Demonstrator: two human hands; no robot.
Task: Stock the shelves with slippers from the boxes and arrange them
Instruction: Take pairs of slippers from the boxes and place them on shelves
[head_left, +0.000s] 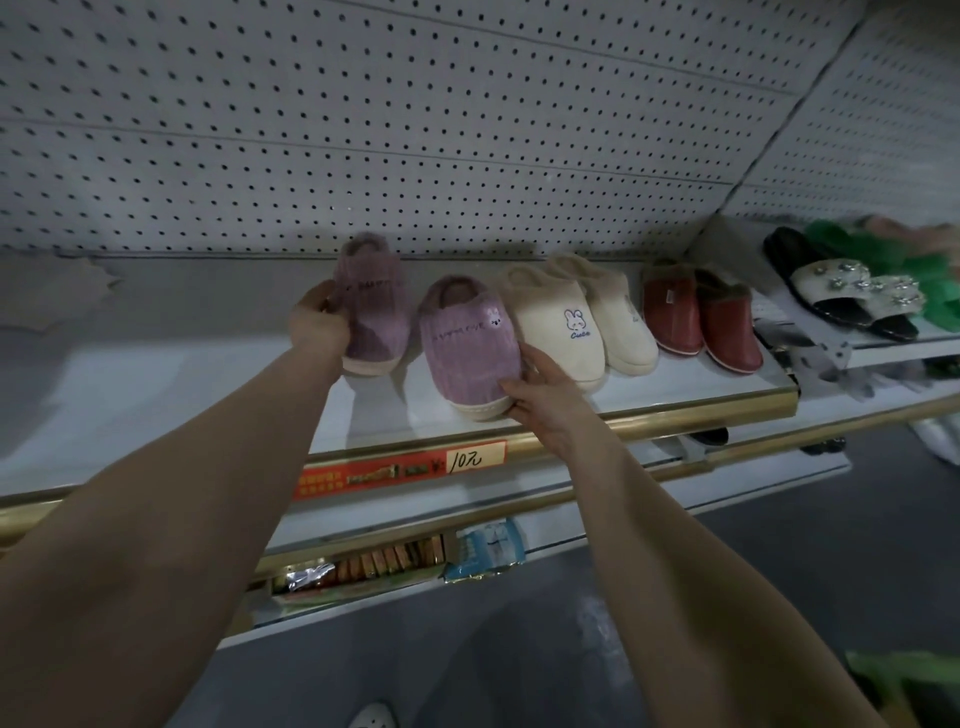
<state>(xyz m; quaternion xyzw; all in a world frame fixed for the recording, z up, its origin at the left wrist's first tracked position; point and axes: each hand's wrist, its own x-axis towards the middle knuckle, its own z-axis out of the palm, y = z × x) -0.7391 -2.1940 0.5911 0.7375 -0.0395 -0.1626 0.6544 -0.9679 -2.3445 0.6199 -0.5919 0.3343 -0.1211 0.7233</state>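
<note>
On shelf, two purple slippers: left hand grip round one, right hand round other.

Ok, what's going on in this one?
A person is arranging slippers on a shelf. The left hand grips the left purple slipper by its side. The right hand holds the right purple slipper at its toe, near the shelf's front edge. The two purple slippers stand apart, the left one further back, not yet lined up. To their right, a cream pair and a red pair already sit side by side. No boxes are in view.
</note>
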